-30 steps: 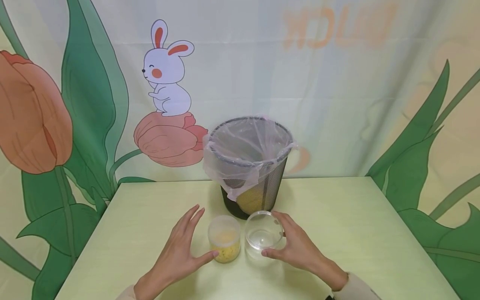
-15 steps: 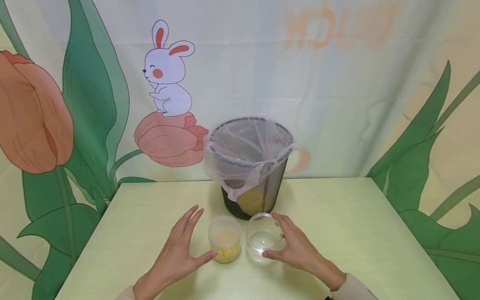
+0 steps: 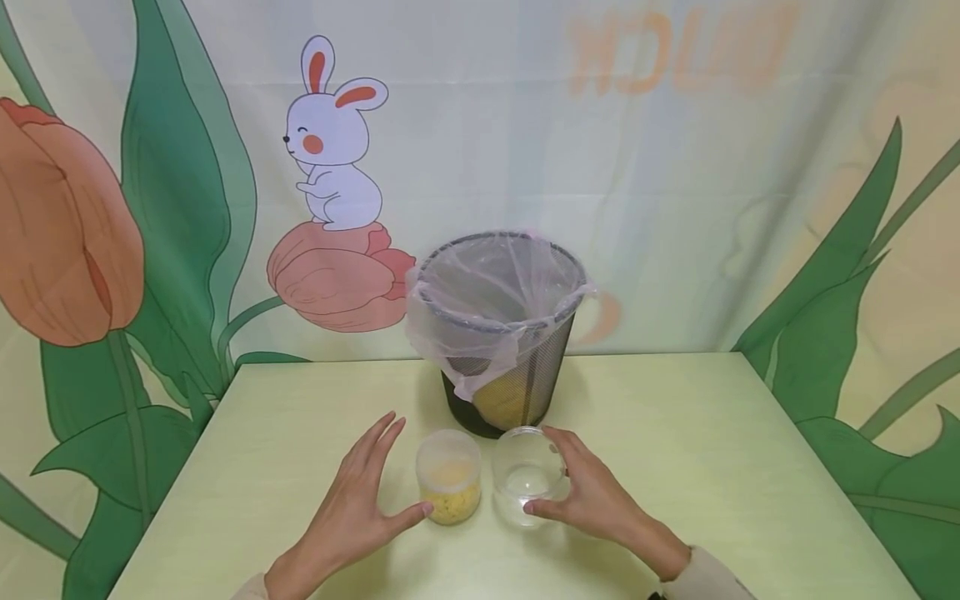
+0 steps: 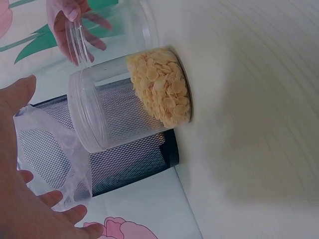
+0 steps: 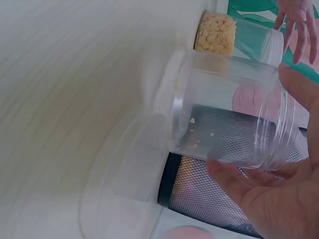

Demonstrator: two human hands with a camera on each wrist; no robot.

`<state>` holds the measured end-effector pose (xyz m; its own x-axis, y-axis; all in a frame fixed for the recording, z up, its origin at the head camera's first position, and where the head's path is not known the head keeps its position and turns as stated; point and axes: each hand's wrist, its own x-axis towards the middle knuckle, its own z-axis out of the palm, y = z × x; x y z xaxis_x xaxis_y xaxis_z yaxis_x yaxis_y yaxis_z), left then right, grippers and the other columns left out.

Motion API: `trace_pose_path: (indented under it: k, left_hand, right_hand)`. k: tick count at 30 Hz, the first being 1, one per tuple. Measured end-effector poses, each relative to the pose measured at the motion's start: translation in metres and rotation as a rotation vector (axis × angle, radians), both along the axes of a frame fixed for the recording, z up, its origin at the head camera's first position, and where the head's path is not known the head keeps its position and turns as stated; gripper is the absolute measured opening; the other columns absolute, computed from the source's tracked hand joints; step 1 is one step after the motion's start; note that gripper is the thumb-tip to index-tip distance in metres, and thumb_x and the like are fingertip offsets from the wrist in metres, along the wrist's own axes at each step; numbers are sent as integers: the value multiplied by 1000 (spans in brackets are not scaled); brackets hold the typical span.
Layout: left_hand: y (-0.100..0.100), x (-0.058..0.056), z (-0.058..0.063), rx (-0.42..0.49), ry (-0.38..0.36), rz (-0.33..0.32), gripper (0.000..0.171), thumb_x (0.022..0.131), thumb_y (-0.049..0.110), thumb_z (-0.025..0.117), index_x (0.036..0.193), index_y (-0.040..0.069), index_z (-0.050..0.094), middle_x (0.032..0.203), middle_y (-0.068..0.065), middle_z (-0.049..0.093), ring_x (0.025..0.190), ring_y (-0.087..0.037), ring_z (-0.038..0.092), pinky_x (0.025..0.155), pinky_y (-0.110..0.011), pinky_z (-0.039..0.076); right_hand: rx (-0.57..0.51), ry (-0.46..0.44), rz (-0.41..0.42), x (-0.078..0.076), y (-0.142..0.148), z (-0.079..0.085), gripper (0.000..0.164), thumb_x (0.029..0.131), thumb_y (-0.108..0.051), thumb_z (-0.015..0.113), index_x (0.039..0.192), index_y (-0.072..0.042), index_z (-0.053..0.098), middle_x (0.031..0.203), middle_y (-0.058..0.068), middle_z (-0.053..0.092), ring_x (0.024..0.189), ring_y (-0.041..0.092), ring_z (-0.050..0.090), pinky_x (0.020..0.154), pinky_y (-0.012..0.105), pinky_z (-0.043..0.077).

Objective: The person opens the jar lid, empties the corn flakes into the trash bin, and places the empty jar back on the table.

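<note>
A clear plastic jar (image 3: pixel 450 479) with pale yellow flakes in its lower part and a whitish top stands upright on the table. My left hand (image 3: pixel 352 496) is spread at its left side, fingers straight and apart, the thumb tip close to the jar. To its right, my right hand (image 3: pixel 592 492) holds a second clear jar (image 3: pixel 517 483) between thumb and fingers. In the right wrist view only a few crumbs (image 5: pixel 193 132) show in this second jar (image 5: pixel 219 99). The left wrist view shows the flakes (image 4: pixel 160 87) filling roughly half of the first jar.
Behind the jars stands a black mesh wastebasket (image 3: pixel 543 375) with a translucent pinkish liner bag (image 3: pixel 465 358) folded over its rim. Something yellowish shows low through its mesh. A curtain (image 3: pixel 675 208) printed with a rabbit and tulips hangs along the back of the pale green table (image 3: pixel 675 433).
The second jar has shifted slightly right and toward me within my right hand, then stays there. My left hand and the jar of flakes are practically unmoved.
</note>
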<state>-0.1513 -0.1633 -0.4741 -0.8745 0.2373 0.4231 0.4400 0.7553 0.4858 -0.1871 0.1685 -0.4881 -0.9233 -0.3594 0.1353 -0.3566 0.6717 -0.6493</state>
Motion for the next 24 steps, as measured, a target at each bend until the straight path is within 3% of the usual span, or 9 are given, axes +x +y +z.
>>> trace_pose_path:
  k: [14,24]
  left_hand:
    - [-2,2,-3,-8,-11,8,110,70,50,83,157,29,20,161,-2,27,143,-32,35,110,-57,34]
    - [-1,3,-5,-3,-42,7,115,68,52,84,158,26,17,161,-4,26,144,-31,33,112,-57,32]
  right_hand:
    - [-4,-51,-14,-1,3,-8,105,70,-51,84,152,-13,32,149,4,43,123,30,57,89,39,55]
    - [20,-18,-30,-1,5,-3,112,69,-50,85,156,-16,23,154,9,39,134,32,48,106,53,44]
